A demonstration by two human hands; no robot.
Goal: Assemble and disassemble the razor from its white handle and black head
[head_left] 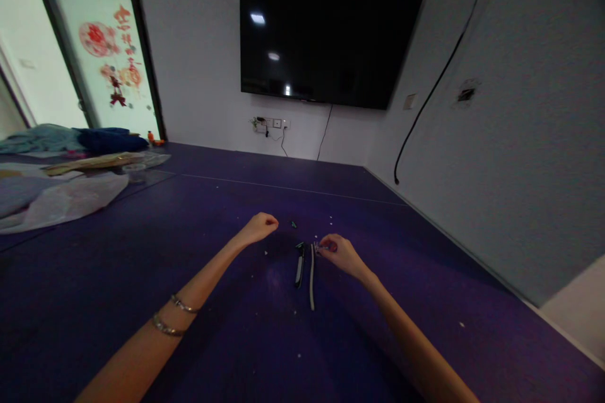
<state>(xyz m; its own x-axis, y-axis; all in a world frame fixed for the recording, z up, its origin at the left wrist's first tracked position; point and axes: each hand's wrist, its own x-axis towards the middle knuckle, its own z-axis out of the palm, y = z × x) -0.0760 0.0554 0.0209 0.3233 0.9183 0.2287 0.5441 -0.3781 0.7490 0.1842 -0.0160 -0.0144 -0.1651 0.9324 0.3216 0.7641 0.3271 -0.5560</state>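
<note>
My left hand (260, 227) is raised above the purple surface with its fingers curled closed; whatever they may hold is hidden. To its right lies a small dark green-black piece (293, 225). My right hand (341, 254) pinches a small pale, spiky-looking piece (317, 249), too small to name. This piece is at the upper end of a thin pale-grey strip (311, 283). Beside the strip, on its left, is a slim razor-like tool (299, 269) with a black and grey handle and a dark head pointing away from me. Neither hand touches it.
White specks are scattered over the purple floor covering (212, 302). Clear plastic sheeting (80, 198) and folded blue cloth (111, 140) lie at the left. A black cable (432, 89) hangs down the right wall. A television (326, 44) is mounted above wall sockets (276, 123).
</note>
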